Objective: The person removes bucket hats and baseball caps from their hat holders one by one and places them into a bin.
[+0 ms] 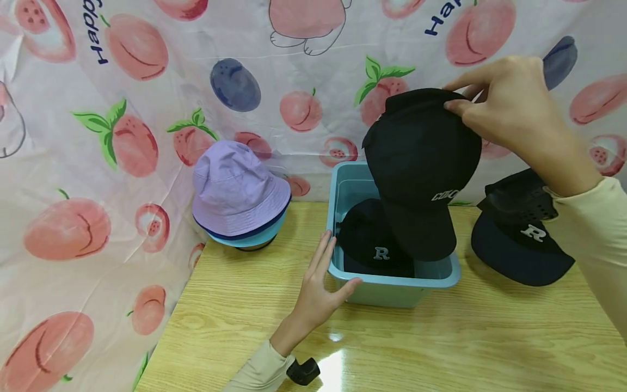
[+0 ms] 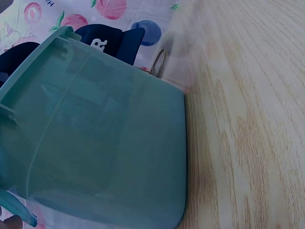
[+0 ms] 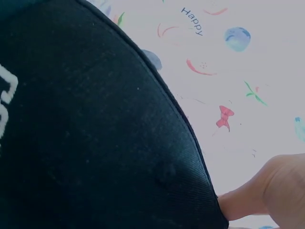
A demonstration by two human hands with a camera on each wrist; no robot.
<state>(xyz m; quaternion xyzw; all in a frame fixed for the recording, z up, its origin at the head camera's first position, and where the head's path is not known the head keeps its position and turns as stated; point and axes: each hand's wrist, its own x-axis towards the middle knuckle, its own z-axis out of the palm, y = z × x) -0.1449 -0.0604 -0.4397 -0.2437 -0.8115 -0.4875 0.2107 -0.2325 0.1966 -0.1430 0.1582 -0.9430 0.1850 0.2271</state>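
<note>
My right hand pinches the edge of a black baseball cap with white lettering. The cap hangs brim down over the blue-green plastic bin. In the right wrist view the dark cap fills the left side, with part of the hand at its lower edge. Inside the bin lies another black cap with a white R, partly hidden by the held one. My left hand rests at the bin's left front corner, fingers straight along the rim and thumb spread.
Right of the bin sits a navy cap with an R, partly behind the right wrist. A stack of bucket hats, lilac one on top, stands at the left. A fruit-print cloth hangs behind the wooden table.
</note>
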